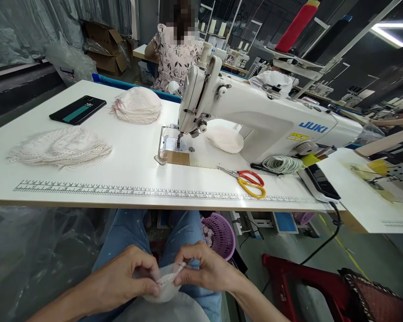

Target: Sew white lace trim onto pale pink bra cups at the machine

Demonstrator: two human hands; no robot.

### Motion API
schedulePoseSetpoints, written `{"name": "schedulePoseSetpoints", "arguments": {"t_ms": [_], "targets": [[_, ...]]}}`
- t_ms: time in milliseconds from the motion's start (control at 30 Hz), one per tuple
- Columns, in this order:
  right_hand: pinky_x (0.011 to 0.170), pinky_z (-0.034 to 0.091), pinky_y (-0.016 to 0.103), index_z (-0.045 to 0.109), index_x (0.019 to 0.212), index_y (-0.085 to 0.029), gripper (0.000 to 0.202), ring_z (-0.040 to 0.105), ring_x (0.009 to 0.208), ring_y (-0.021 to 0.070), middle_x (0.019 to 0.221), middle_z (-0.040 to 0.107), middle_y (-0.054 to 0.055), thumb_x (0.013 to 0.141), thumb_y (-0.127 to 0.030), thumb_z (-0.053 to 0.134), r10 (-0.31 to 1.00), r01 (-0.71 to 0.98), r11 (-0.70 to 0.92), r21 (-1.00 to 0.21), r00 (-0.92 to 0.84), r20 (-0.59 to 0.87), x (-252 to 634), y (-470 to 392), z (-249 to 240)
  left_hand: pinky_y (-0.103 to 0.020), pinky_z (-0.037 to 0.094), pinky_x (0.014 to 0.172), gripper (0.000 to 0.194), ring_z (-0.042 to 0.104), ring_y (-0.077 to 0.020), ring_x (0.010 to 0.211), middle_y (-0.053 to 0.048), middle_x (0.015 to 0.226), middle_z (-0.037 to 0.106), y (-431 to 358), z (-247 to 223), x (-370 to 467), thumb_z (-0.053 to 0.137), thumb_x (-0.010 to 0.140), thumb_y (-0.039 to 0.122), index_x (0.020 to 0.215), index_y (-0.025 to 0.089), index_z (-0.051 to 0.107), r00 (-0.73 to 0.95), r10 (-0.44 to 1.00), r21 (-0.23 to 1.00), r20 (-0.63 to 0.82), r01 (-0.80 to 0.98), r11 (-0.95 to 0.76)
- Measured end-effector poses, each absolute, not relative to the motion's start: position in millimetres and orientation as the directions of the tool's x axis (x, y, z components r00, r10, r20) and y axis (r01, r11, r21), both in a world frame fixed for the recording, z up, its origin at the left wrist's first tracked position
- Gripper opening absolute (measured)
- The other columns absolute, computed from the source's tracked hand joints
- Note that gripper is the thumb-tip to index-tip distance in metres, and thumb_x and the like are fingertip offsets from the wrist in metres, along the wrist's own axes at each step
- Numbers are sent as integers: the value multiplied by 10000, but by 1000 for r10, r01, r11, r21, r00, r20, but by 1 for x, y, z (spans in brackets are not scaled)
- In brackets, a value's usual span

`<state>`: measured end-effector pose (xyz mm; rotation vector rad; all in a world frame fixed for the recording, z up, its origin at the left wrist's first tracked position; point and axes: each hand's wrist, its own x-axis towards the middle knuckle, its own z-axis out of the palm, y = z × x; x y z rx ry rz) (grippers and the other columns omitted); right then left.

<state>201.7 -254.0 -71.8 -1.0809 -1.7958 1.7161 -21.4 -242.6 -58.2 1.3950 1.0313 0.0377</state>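
Over my lap, below the table's front edge, both hands pinch a small piece of thin white fabric with a gathered edge. My left hand grips its left side between thumb and fingers. My right hand pinches the edge at the right, a short way from the left. On the table beyond stands a white sewing machine. Left of it lie a stack of white lace-edged fabric pieces and a stack of pale pink fabric pieces. Another pale round piece lies under the machine's arm.
Scissors with red and yellow handles lie near the printed ruler along the front edge. A black phone is at the far left. A purple basket stands below the table, a red stool at right. A person sits ahead.
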Motion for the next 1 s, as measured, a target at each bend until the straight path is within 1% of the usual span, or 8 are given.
{"name": "schedulePoseSetpoints", "arguments": {"t_ms": [133,300,400,533,667,767,833,1000], "targets": [[567,397,195,717,801,-146,363,530,608,111,661,638,2,743,-504,697,757,221,-27,-975,-633,-164,197,-254,-73,-212,260,510,174,405,-109,553,47,538,474,-244,-61,-20,615,716,274,682,144,725,640,544,839,-543,444,314],[535,408,211,728,731,-137,485,537,566,122,612,641,17,718,-616,650,771,223,-79,-972,-605,-202,192,-254,-77,-224,180,475,206,289,-89,518,63,515,348,-246,-67,-27,606,746,292,671,137,718,688,529,868,-496,375,326],[543,424,213,730,722,-136,492,535,561,121,609,643,18,692,-624,666,766,203,-126,-971,-602,-226,193,-254,-78,-223,197,484,246,312,-97,533,51,531,393,-244,-68,-30,618,748,346,700,130,726,703,493,856,-512,371,360],[547,425,205,730,725,-130,405,534,562,113,609,641,16,708,-535,708,749,181,-164,-970,-617,-242,194,-253,-78,-213,240,501,267,349,-102,548,41,544,436,-241,-64,-31,616,753,359,692,121,722,699,496,853,-515,360,378],[559,430,208,726,751,-141,356,556,598,121,654,652,19,712,-495,723,729,183,-222,-958,-621,-288,197,-252,-78,-197,278,510,176,374,-102,554,46,547,457,-239,-60,-32,655,699,307,651,147,709,669,491,827,-558,401,394],[574,442,219,717,737,-136,374,562,597,122,647,646,18,697,-508,732,718,188,-285,-940,-607,-340,200,-251,-78,-185,334,538,107,466,-130,620,32,613,547,-241,-61,-36,682,639,271,679,181,725,616,490,787,-617,483,384],[582,451,226,714,724,-133,382,567,595,124,637,643,17,686,-513,739,713,195,-300,-934,-605,-355,203,-251,-79,-184,349,547,114,495,-140,647,23,634,584,-243,-63,-40,666,662,277,693,193,737,594,506,777,-626,529,340],[610,470,235,716,722,-140,352,589,612,131,638,650,13,698,-490,742,705,198,-294,-935,-615,-352,207,-251,-82,-190,274,473,154,404,-103,526,38,512,526,-248,-68,-46,645,696,282,679,171,751,605,510,789,-611,516,334]]}}
